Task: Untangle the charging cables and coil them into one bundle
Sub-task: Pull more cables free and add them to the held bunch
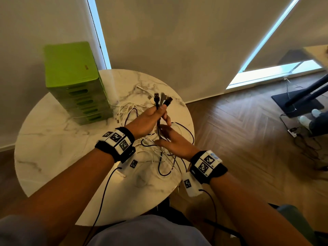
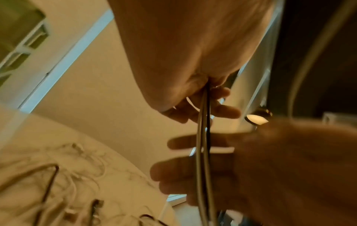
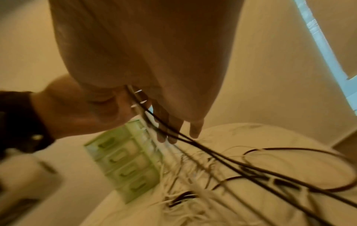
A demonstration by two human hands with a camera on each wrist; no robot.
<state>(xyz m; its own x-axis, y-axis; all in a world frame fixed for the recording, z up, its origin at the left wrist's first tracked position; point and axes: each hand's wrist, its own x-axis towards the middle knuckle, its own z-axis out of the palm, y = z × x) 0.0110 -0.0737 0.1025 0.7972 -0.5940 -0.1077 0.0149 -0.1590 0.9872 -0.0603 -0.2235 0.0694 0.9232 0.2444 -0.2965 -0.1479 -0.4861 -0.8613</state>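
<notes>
Round and marble-patterned, the table (image 1: 53, 139) is seen from the head view in front of pale blinds, with a green drawer unit (image 1: 74, 80) standing on it to the left of the fingers. The left hand (image 1: 147, 121) is raised over the table, and its curled fingers are closed around the charging cables (image 1: 159, 125) just under three USB plugs (image 1: 162, 100), which stick up above the fingertips. The right hand (image 1: 174, 142) is held directly below, its fingers relaxed and rather straight beside the hanging strands; below both hands the remaining white and black loops are lying tangled on the table. From the left wrist view, the cables (image 2: 203, 137) are seen coming out of the closed fingers (image 2: 216, 94) and passing the blurred right hand (image 2: 270, 168). From the right wrist view, dark strands (image 3: 193, 145) are seen running past the extended fingers (image 3: 196, 130) down to the table; whether they are gripped cannot be told.
</notes>
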